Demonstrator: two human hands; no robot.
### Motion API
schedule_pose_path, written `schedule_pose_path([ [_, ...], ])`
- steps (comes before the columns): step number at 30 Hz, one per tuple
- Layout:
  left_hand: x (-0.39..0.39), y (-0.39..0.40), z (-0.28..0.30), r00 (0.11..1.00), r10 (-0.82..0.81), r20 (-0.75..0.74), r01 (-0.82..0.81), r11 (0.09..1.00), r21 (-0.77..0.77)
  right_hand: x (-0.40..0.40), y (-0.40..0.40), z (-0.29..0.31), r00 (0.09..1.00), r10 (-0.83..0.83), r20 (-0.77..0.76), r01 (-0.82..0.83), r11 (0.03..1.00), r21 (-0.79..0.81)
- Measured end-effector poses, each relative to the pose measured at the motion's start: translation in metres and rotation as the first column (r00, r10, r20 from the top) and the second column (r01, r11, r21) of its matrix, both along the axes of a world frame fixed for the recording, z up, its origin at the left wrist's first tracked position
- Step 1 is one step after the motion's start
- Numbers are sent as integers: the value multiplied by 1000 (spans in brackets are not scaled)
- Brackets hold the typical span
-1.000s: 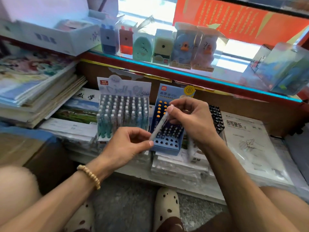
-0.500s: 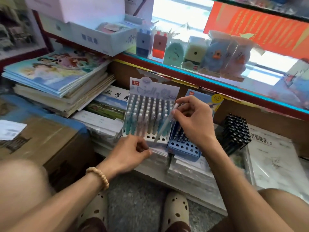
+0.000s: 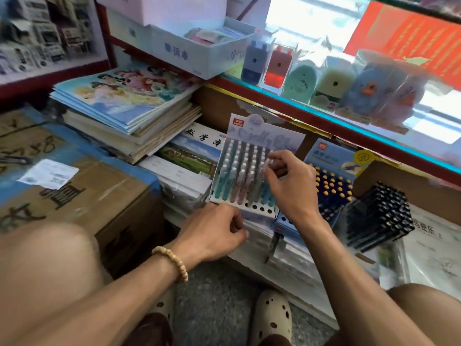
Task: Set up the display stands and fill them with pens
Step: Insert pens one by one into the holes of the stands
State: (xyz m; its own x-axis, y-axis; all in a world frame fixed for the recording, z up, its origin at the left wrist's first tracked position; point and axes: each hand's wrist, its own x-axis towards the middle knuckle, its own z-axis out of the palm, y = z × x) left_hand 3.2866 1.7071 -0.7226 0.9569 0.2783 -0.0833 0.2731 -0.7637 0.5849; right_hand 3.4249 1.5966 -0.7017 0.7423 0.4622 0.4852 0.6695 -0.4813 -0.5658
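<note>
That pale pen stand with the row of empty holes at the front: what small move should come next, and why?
Probably the right hand should lower the pen it pinches into a free hole of the pale stand. The front row shows open holes, and the left hand rests by the stand's base, seemingly steadying it.

White stand (image 3: 252, 196), tilted back, nearly full of pastel pens (image 3: 239, 176), front holes empty; blue stand (image 3: 331, 171) at 3 o'clock, touching; black pens (image 3: 379, 216) beyond.

Grey speckled floor (image 3: 214, 295) at bottom centre. Red-framed glass counter (image 3: 324, 118) crosses upper right, brightly daylit. Cardboard carton (image 3: 82, 196) at left; shelf (image 3: 50, 68) upper left.
</note>
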Motion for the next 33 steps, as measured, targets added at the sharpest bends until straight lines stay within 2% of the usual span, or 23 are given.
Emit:
schedule_pose_path([
  [8,-1,4,0,1000,-23,-3,23,999,-26,2,8,-7,999,-1,53,0,1000,6],
  [14,-1,3,2,999,-31,-15,31,999,-37,0,5,-6,999,0,35,0,1000,25],
  [18,-2,4,1,999,-28,-26,27,999,-33,2,3,-11,999,27,24,-26,999,-48],
  [22,-3,4,2,999,-28,-40,28,999,-22,0,0,-24,992,72,108,-54,985,-162],
  [33,-8,6,7,997,-56,-55,60,996,65,-7,-7,-9,991,80,108,-55,975,-216],
])
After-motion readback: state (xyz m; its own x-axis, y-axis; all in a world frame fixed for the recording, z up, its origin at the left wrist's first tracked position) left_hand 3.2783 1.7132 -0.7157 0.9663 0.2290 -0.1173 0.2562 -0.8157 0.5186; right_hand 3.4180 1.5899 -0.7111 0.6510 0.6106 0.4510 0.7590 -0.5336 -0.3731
